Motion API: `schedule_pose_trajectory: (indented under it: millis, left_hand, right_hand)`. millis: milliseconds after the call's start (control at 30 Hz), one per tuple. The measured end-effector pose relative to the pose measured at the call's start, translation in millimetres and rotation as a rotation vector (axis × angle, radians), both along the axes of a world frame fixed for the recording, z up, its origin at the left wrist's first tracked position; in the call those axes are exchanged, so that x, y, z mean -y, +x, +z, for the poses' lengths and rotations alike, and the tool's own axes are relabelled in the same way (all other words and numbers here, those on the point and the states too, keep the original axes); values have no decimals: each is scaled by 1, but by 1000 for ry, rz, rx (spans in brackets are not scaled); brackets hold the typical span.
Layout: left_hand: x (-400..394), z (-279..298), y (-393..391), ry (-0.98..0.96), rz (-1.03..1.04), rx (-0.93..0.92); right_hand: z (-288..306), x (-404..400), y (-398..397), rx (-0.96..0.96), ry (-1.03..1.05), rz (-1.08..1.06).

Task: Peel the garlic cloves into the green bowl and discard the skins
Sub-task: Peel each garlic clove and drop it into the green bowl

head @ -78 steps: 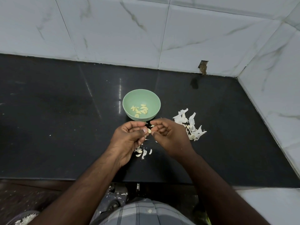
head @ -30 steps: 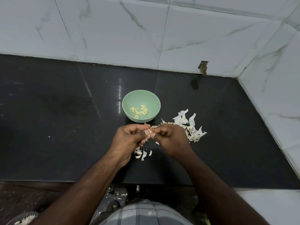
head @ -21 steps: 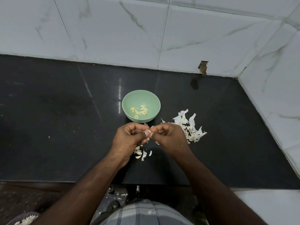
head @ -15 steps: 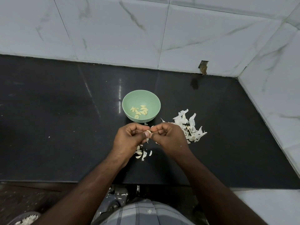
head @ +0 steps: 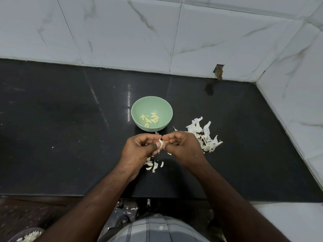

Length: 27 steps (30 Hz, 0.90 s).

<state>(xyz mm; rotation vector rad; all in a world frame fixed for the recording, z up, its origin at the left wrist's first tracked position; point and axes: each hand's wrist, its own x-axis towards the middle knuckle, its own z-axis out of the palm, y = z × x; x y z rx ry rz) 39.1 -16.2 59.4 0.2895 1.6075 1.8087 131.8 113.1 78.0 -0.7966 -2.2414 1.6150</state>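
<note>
A green bowl (head: pixel 165 110) stands on the black counter (head: pixel 61 128) and has several peeled garlic cloves (head: pixel 150 118) in it. Just in front of the bowl my two hands meet over the counter. My left hand (head: pixel 139 149) pinches a pale garlic clove (head: pixel 161 143) between thumb and fingers. My right hand (head: pixel 183 145) has its fingertips curled onto the same clove from the right. Under my hands lie a few small cloves and bits of skin (head: pixel 151 165).
A heap of white garlic skins (head: pixel 204 135) lies to the right of the bowl. White marble tile walls (head: pixel 157 35) close the counter at the back and right. The counter's front edge (head: pixel 52 195) runs below my forearms. A container with white scraps (head: pixel 28 235) sits at bottom left.
My hands have stayed joined in front of the bowl, working the clove with small finger movements. The clove now shows more plainly between the fingertips. Bowl and skin heap have not moved.
</note>
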Motion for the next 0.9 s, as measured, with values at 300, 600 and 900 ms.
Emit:
schedule_pose_trajectory:
  millis: [300,600,900]
  left_hand:
    - [0,4,0,9,13,109]
    - [-1,0,-3,-22,4,204]
    - [-3,-3,0,-97,-13,-5]
  right_hand:
    - [-2,-2,3,29,156,-51]
    - [0,-13,10,54,480,-33]
    - [-4,-5,7,177,424,233]
